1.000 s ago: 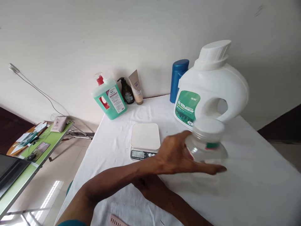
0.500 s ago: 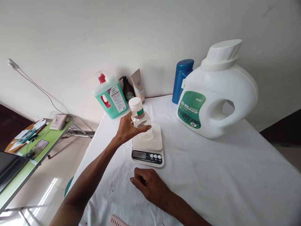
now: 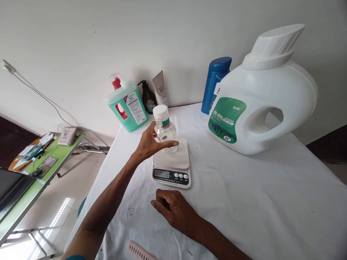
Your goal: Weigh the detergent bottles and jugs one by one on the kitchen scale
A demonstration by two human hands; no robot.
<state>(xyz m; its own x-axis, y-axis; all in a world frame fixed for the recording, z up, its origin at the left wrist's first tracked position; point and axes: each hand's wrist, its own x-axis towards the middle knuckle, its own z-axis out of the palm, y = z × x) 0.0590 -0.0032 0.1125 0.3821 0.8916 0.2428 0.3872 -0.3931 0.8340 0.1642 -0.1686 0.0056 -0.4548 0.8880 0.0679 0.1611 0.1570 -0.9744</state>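
The left hand (image 3: pixel 148 146) has its fingers (image 3: pixel 153 125) bent around one side of a clear bottle (image 3: pixel 169 135), with the thumb across the front. The gap between thumb and fingers is about as wide as the bottle. How hard they squeeze, one cannot tell. The bottle has its white cap (image 3: pixel 160 110) on. It looks to be touching the back part of a white scale (image 3: pixel 179 159). The right hand (image 3: pixel 179 211) is curled in a loose fist just in front of the scale, and nothing shows in it.

The bottle could tip if the thumb caught it while letting go. A push backward could slide it off, as its bottom seems nearer the back of the plate. If the right hand slid forward, it could bump the scale.

On the right, the worktop (image 3: pixel 225 187) has lots of room before the big white jug (image 3: pixel 241 94). The back left is tighter: a green jug (image 3: pixel 129 112), a dark pump bottle (image 3: pixel 148 99) and a tube (image 3: pixel 160 90) stand close together by the wall (image 3: pixel 184 32). The left edge runs close beside the left arm, so something knocked that way could fall.
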